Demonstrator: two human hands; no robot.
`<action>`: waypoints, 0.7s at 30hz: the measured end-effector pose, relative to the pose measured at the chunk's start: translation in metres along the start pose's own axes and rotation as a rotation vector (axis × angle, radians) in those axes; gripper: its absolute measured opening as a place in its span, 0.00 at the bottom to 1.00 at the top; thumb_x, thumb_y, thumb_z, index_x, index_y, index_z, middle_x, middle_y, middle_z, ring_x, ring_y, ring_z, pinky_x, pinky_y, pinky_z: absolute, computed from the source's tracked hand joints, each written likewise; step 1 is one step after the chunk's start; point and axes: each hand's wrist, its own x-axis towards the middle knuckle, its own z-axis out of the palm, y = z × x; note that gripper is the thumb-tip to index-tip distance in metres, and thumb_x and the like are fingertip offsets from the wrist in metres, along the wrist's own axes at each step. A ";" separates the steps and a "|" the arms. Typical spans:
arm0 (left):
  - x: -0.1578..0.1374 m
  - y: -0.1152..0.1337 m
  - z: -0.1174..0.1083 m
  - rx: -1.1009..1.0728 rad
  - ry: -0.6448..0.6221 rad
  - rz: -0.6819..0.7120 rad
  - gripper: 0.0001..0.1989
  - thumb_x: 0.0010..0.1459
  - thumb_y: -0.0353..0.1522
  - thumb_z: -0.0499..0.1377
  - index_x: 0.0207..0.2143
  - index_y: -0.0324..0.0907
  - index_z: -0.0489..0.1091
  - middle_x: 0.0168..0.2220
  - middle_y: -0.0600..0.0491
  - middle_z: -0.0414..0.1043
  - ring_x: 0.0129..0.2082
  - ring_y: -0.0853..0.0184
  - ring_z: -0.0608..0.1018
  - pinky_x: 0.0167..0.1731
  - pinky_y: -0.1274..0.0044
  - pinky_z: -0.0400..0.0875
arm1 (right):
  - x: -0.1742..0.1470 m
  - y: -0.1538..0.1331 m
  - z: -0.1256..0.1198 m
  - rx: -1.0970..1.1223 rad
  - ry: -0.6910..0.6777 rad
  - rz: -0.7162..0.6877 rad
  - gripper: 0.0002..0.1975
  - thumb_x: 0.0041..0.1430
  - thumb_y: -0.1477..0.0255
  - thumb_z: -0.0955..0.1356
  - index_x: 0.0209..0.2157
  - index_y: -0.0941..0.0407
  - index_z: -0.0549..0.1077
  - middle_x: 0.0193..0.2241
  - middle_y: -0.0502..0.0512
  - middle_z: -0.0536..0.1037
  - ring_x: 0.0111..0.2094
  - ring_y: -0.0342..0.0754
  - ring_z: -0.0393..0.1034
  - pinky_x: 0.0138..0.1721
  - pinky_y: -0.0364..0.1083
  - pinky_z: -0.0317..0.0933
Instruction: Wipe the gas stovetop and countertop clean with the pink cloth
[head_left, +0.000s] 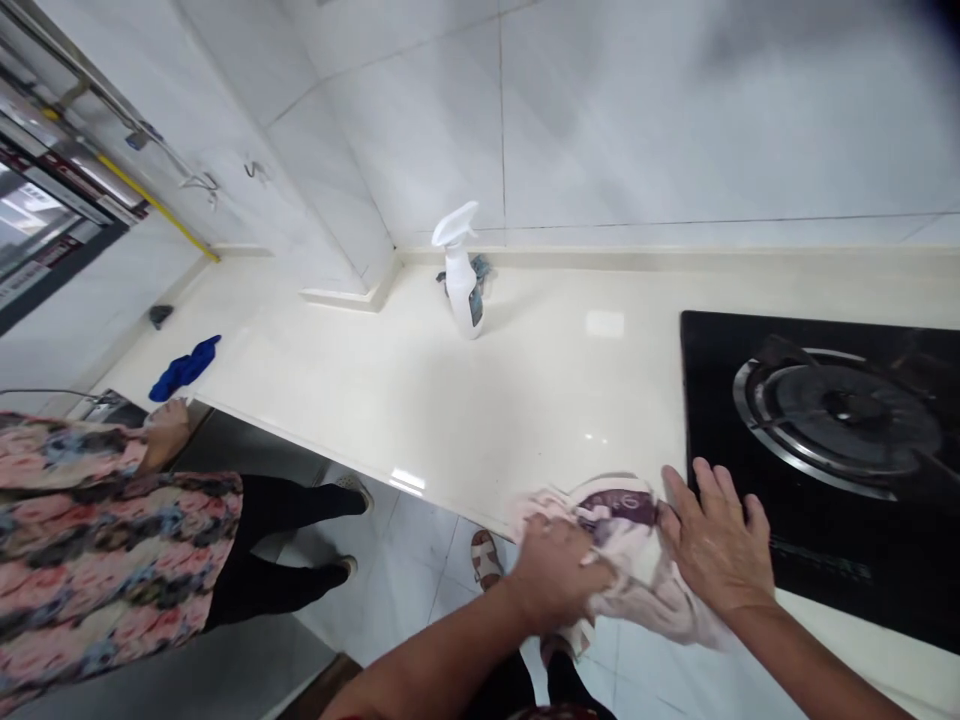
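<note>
So the cloth (626,545) is a pale pinkish rag with a purple printed patch, all bunched up and crumpled, sitting at the front edge of the bench (450,400) just left of the black hob (825,430), partly hanging over.

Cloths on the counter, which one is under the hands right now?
The pale pink cloth at the counter's front edge, beside the black hob: both hands, left and right, press on it. The blue cloth lies untouched far left.

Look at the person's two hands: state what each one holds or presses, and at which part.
The left hand grips the pale cloth by its bunched left end; the right hand lies flat on its right side.
</note>
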 end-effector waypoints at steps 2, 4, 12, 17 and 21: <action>-0.035 -0.039 -0.015 0.050 0.025 -0.110 0.12 0.63 0.45 0.58 0.45 0.54 0.75 0.47 0.48 0.75 0.46 0.57 0.70 0.47 0.61 0.55 | 0.001 -0.002 -0.001 -0.008 0.026 -0.004 0.26 0.68 0.65 0.59 0.63 0.61 0.66 0.69 0.71 0.55 0.70 0.64 0.47 0.66 0.67 0.44; -0.070 -0.085 -0.037 0.082 -0.008 -0.198 0.16 0.60 0.48 0.60 0.47 0.54 0.75 0.52 0.47 0.73 0.50 0.55 0.69 0.50 0.60 0.55 | 0.002 -0.005 -0.002 -0.006 0.048 -0.002 0.25 0.68 0.65 0.60 0.62 0.61 0.66 0.69 0.72 0.55 0.70 0.65 0.48 0.65 0.68 0.45; -0.163 -0.230 -0.138 0.315 -0.193 -0.684 0.23 0.48 0.35 0.66 0.49 0.45 0.72 0.53 0.42 0.69 0.54 0.48 0.67 0.51 0.61 0.60 | 0.005 -0.007 -0.004 -0.043 0.049 0.023 0.24 0.68 0.65 0.61 0.61 0.60 0.67 0.68 0.71 0.58 0.69 0.63 0.49 0.65 0.66 0.45; -0.141 -0.191 -0.130 0.329 -0.211 -0.694 0.24 0.47 0.33 0.64 0.49 0.45 0.72 0.51 0.43 0.70 0.52 0.47 0.67 0.49 0.61 0.61 | 0.007 -0.008 -0.009 -0.038 0.031 0.021 0.24 0.68 0.65 0.61 0.61 0.60 0.67 0.67 0.72 0.59 0.69 0.65 0.49 0.64 0.67 0.46; -0.082 -0.098 -0.081 0.169 -0.118 -0.472 0.15 0.52 0.35 0.62 0.44 0.47 0.75 0.46 0.45 0.72 0.48 0.52 0.70 0.47 0.62 0.60 | 0.007 -0.008 -0.009 -0.012 0.047 0.024 0.24 0.68 0.66 0.61 0.61 0.60 0.68 0.67 0.72 0.59 0.69 0.65 0.48 0.64 0.68 0.46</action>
